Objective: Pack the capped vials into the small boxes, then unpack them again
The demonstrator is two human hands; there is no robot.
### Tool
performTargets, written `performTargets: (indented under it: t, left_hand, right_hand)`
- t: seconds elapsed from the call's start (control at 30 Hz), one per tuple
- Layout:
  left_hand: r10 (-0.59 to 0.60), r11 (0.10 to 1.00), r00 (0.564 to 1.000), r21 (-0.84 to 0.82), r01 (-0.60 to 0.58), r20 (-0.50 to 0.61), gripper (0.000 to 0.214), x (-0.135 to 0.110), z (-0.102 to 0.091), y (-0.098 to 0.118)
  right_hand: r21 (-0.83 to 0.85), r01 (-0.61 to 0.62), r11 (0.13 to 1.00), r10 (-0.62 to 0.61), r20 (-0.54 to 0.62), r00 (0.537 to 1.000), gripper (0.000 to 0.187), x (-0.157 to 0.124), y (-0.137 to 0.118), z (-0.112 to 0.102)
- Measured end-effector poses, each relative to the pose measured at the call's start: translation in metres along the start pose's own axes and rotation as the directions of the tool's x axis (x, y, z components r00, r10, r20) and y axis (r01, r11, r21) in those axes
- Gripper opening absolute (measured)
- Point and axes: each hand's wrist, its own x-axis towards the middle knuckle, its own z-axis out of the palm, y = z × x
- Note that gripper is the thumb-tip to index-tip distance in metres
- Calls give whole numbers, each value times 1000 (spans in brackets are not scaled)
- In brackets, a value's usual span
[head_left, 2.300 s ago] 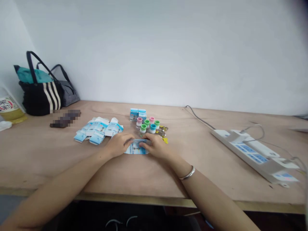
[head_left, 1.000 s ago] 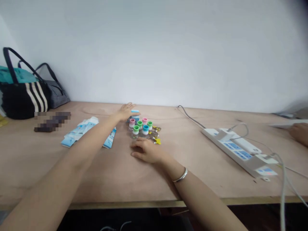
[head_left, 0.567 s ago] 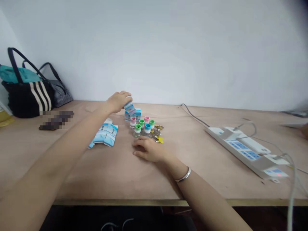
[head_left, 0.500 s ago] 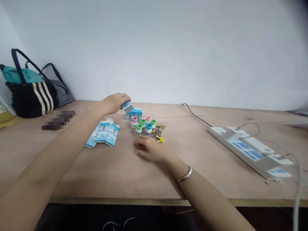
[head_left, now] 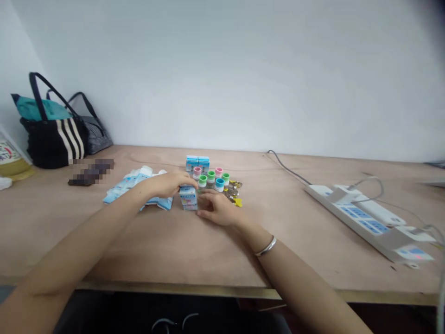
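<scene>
My left hand [head_left: 175,184] grips a small blue and white carton [head_left: 188,199] from above, and the carton stands upright on the table. Just right of it rests my right hand [head_left: 219,208], fingers curved and thumb apart from them, the fingertips close to the carton's side; whether they touch it I cannot tell. Behind my hands stand several small clear bottles with pink, green and blue tops [head_left: 219,183]. Flat blue and white packets [head_left: 130,182] lie in a pile by my left forearm, partly covered by it. Similar blue cartons [head_left: 198,163] stand behind the bottles.
Small metal pieces with yellow parts [head_left: 238,202] lie right of the bottles. A white power strip [head_left: 361,218] with plugs and cables runs along the right. At the left are a dark blurred-out object [head_left: 92,172], a black striped bag [head_left: 57,141] and a yellowish container [head_left: 14,162].
My left hand has come down and nearer with the carton, from beside the cartons at the back to the table by my right hand. My right hand's fingers have spread slightly.
</scene>
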Motion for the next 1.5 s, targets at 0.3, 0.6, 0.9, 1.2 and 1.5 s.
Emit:
performTargets:
  t: [0.3, 0.6, 0.9, 1.2, 1.5]
  left_hand:
    - [-116, 954, 977, -295, 59, -178, 95, -21, 30, 12]
    - [-350, 865, 822, -491, 100, -450, 61, -27, 77, 19]
    - [-393, 796, 794, -604, 41, -464, 51, -27, 88, 18]
    - [-429, 786, 773, -615, 64, -467, 46, -27, 86, 19]
    - [-305, 865, 827, -500, 33, -472, 37, -30, 78, 22]
  right_hand:
    - [212, 85, 974, -56, -143, 988, 81, 1, -12, -4]
    - [88, 138, 986, -125, -139, 982, 34, 30, -20, -21]
    - [49, 238, 970, -232, -107, 967, 42, 29, -22, -28]
    - [-366, 303, 880, -321, 11, 947, 33, 29, -29, -25]
    - [-118, -3, 993, -24, -226, 974, 31, 36, -28, -23]
